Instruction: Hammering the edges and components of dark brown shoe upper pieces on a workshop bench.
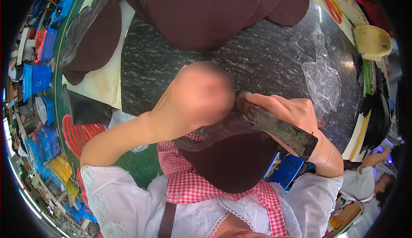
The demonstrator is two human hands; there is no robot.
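1. The right hand [288,111] is closed in a fist around the handle end of a dark flat tool [279,128]. The wrist is bent, a thin band circles it, and the forearm enters from the lower right.
2. The tool's long axis runs diagonally. Its gripped end lies up and to the left, near the middle of the view. Its broad, squared end points down and to the right, across the wrist.
3. The left hand [201,93] is blurred, so whether it is open or closed cannot be told. It sits just left of the tool's upper end, with the forearm rising from the lower left.
4. A dark brown leather piece [234,158] lies under both hands at the near edge of the black speckled stone slab [266,53] and hangs over a red checked apron [189,184].
5. More brown leather pieces [201,15] are stacked at the far side of the slab. Crumpled clear plastic [322,79] lies to the right.
6. A red basket [79,133] and blue crates [36,77] stand on the left.
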